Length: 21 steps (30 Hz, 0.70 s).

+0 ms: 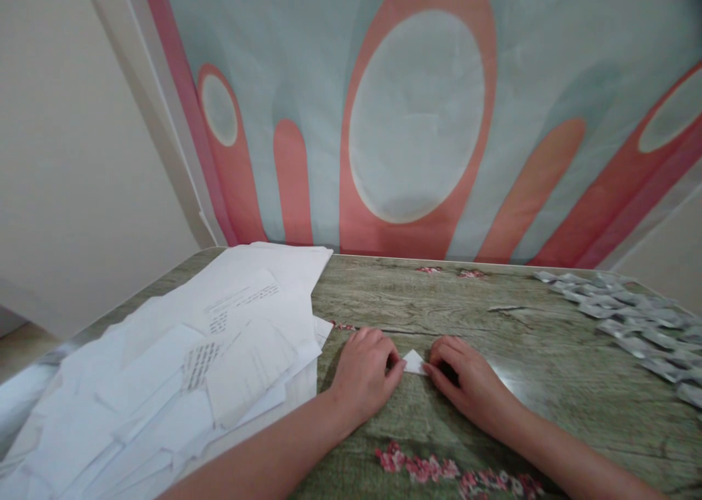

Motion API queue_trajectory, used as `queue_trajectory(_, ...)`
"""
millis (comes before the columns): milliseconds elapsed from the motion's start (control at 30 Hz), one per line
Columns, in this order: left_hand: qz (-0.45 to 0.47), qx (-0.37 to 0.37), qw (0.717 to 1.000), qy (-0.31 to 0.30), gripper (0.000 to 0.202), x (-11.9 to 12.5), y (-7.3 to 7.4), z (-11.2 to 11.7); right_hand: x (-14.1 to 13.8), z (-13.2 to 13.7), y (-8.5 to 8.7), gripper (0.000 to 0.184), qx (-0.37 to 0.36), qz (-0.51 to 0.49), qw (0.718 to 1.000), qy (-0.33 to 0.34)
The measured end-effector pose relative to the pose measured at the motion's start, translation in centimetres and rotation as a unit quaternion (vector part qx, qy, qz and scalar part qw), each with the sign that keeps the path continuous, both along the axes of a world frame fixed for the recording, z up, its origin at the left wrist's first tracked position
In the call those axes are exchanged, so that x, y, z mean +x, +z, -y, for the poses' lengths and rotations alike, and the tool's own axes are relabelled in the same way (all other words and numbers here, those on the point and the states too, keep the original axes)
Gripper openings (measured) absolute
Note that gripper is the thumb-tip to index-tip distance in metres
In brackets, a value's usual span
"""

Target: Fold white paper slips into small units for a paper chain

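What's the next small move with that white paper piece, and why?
Perhaps press the small white paper flat along its near edge: it shows a triangular outline, and the left hand and right hand have fingertips at its opposite ends.

No legible words, rows of small dark print [202, 365] on white sheets [293, 284] in the paper pile [82, 419] toward the left edge of the tabletop [406, 295], fainter lines [252, 374] on a slanted sheet [227, 405], all too blurred to read

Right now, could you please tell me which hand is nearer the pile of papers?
Left. The left hand is beside the pile of papers; the right hand is farther off, beyond the small white triangle.
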<state>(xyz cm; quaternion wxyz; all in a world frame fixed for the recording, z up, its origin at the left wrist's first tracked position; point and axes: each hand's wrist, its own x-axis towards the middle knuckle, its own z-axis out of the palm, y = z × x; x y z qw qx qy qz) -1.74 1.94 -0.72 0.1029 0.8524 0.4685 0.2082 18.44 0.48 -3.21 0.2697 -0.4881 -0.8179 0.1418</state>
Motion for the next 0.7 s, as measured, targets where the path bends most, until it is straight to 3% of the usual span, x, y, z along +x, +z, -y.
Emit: queue_trajectory(700,-0.030,0.009,0.999,0.008,0.007,0.20,-0.13,0.02,-0.43,-0.31,0.34,0.005,-0.010,0.049,0.998,-0.041)
